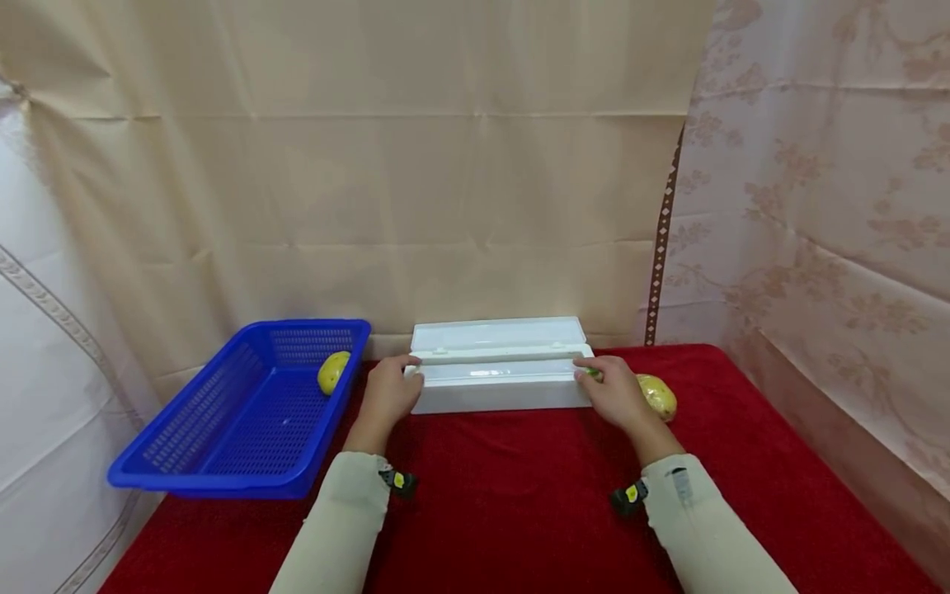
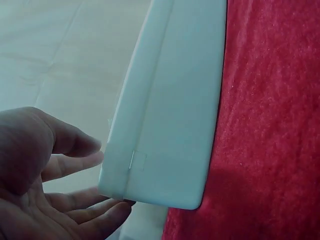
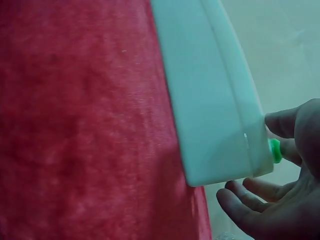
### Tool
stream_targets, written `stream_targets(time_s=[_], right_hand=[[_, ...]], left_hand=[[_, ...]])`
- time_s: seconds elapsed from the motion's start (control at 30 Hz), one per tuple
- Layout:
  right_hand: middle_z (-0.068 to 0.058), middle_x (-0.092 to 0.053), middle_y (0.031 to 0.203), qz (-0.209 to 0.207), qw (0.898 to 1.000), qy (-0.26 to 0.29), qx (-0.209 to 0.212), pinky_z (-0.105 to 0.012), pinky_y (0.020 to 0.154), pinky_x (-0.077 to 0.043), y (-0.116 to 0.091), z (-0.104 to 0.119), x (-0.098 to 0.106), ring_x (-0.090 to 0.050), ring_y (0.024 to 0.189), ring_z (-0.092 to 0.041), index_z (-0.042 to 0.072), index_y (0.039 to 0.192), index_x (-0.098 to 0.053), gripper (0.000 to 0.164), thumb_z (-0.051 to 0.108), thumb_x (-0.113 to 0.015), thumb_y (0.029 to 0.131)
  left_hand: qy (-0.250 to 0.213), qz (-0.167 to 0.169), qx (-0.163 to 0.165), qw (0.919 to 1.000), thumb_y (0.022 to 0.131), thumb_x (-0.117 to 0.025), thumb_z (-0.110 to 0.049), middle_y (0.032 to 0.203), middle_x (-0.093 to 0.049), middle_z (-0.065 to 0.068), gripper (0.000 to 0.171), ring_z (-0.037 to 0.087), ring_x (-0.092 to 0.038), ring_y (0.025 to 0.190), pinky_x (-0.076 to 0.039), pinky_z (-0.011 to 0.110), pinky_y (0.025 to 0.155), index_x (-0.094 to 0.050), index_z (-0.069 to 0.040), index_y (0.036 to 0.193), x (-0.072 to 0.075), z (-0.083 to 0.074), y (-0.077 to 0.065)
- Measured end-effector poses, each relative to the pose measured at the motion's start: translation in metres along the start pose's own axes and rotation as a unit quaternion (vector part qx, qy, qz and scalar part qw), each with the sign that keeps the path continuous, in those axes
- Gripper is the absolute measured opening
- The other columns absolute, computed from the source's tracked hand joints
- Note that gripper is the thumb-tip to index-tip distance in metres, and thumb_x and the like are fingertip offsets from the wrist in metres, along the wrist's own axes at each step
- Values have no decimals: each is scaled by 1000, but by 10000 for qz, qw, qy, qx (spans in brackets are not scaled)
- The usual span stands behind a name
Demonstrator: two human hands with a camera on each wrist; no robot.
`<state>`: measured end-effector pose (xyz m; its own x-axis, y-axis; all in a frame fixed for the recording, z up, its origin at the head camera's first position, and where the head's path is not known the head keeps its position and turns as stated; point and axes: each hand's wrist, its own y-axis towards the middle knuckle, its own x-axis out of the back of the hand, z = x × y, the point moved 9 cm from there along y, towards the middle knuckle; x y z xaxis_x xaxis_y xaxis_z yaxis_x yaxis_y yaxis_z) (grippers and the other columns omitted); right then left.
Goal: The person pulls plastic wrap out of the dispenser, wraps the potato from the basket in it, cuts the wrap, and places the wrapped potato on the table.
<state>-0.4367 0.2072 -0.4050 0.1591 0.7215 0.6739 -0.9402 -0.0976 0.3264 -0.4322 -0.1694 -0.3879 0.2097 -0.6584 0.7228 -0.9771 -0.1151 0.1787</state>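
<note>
A long white cling film dispenser [image 1: 505, 396] lies across the table, its lid [image 1: 497, 333] raised at the back and a shiny clear strip inside. At its left end, my left hand [image 1: 390, 388] grips the upper edge between thumb and index finger; the other fingers spread beside the end wall in the left wrist view. My right hand [image 1: 613, 389] holds the opposite end, thumb on the top edge. Next to its index finger sits a green knob [image 3: 274, 151]. Whether either hand also pinches film cannot be made out.
A blue plastic basket [image 1: 215, 480] stands at the left with a yellow mango-like fruit [image 1: 333, 373] inside. Another yellow fruit [image 1: 657, 398], shiny as if wrapped in film, lies just beyond my right wrist. Red cloth [image 1: 512, 503] covers the table; a beige curtain [image 1: 460, 165] hangs behind.
</note>
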Motion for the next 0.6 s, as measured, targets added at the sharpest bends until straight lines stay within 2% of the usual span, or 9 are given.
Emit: stream_targets(time_s=[0.1, 0.3, 0.4, 0.6], right_hand=[[-31, -58, 137, -144, 9999, -23, 66, -61, 111, -39, 0, 1, 0, -48, 133, -45, 3, 125, -73, 29, 15, -62, 101], [-30, -64, 125, -524, 9982, -50, 282, -58, 107, -41, -2, 6, 5, -52, 126, -44, 5, 110, -79, 20, 10, -67, 95], [-30, -64, 123, -584, 9978, -67, 306, -58, 106, -41, -2, 8, 4, -53, 125, -44, 6, 107, -80, 19, 10, -67, 94], [-28, -67, 122, -714, 9973, 13, 164, -56, 105, -43, -2, 8, 6, -57, 123, -42, 5, 104, -81, 17, 10, -69, 93]], left_hand=[[-38, 46, -89, 9999, 93, -63, -20, 142, -64, 17, 40, 36, -58, 133, -47, 54, 108, -71, -11, 132, 0, 0, 0], [148, 125, -688, 9974, 92, -70, -22, 138, -62, 22, 29, 39, -56, 132, -43, 54, 112, -79, -14, 118, -5, -5, 0], [180, 56, -769, 9969, 91, -72, -21, 136, -61, 24, 23, 39, -56, 130, -43, 54, 111, -82, -14, 110, -5, -4, 0], [120, -289, -822, 9961, 89, -75, -21, 128, -66, 22, 17, 37, -59, 126, -45, 52, 108, -83, -14, 102, -2, -2, 2]])
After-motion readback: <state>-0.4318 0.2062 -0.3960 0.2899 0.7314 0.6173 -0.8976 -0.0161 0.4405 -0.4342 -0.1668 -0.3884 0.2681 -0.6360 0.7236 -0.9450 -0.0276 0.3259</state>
